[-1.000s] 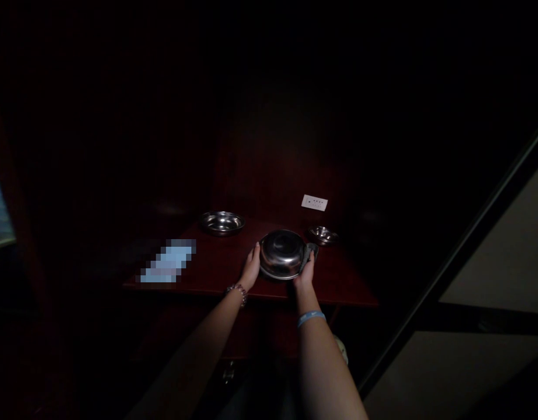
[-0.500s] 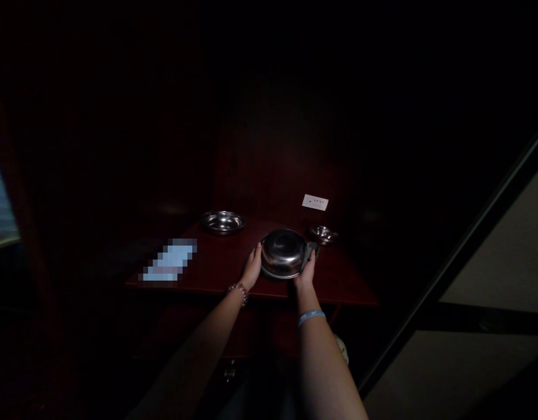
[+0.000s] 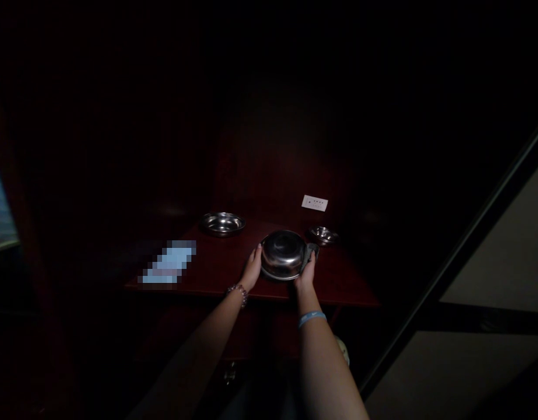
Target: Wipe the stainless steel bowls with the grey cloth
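Bottom side up, a shiny metal bowl (image 3: 283, 254) is held between my two hands over the dark red tabletop (image 3: 234, 262). My left hand (image 3: 252, 268) grips its left rim, thumb along the edge. On the opposite side my right hand (image 3: 307, 273) clasps the rim with a grey-green cloth (image 3: 310, 253) pressed against the metal. A wide shallow metal dish (image 3: 223, 224) rests at the back left of the tabletop. Behind my right hand stands a smaller metal bowl (image 3: 323, 235). The fingers under the held bowl are hidden.
A pixelated bright rectangle (image 3: 169, 262) lies at the tabletop's left. On the back wall is a white socket panel (image 3: 315, 203). Dark walls close in on both sides, and a slanting dark edge (image 3: 452, 256) with pale panels runs at the right. Most of the surroundings are very dark.
The view has shifted very slightly. Both hands keep the same hold on the bowl, and nothing else has visibly moved.
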### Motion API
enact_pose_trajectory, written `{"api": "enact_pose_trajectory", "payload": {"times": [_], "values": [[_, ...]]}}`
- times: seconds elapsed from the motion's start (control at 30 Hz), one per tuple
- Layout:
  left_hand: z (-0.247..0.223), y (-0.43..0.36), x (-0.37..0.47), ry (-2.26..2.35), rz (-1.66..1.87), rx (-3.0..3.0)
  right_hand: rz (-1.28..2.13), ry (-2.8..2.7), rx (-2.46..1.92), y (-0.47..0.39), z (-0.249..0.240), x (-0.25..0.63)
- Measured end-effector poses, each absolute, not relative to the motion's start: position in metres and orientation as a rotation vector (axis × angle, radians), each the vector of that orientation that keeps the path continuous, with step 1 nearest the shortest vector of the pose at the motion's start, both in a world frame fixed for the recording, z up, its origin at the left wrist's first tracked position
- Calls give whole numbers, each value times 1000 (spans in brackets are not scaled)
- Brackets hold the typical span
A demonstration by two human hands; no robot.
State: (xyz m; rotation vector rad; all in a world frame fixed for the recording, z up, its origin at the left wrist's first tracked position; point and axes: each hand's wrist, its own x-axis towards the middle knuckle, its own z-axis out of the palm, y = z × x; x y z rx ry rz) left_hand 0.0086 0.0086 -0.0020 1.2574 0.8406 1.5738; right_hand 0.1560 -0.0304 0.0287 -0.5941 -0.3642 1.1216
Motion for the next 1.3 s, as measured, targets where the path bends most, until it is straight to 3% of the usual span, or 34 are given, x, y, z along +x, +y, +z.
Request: {"api": "enact_pose_trajectory", "payload": {"times": [1.3], "values": [[-3,11,9,834,1590,1269,1018,-473,-719,-29,27,156]]}}
